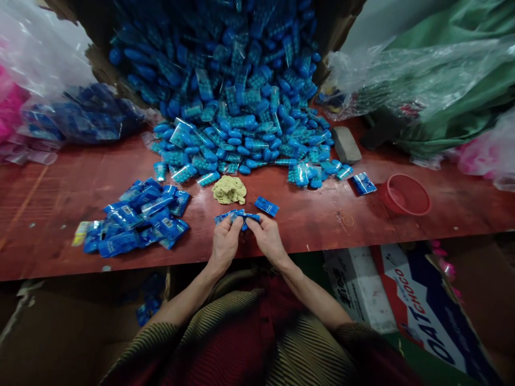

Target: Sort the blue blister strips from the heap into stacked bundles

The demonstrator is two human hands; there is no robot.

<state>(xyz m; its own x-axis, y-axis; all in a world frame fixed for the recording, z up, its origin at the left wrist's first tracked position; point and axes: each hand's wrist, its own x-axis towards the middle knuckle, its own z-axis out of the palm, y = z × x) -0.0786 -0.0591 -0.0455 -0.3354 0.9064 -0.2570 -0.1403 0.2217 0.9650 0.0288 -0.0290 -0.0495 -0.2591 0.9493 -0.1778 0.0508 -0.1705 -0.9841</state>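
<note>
Both forearms slant inward from the bottom of the frame, wrists above the near edge of the worktop [317, 228]. At centre, the left hand [225, 241] and right hand [267, 239] sit side by side, thumbs uppermost, fingers pinching a printed blue packet [251, 216]. Bare red surface lies rightward toward the perforated basket [387, 197]. A lumpy yellowish mass [229, 191] and glossy, rounded blue containers [241, 131] lie beyond.

On the worktop [314, 228], packets [139, 215] lie at frame left, a lump [229, 190] centre, capsules [241, 131] behind it, a basket [406, 195] right.
</note>
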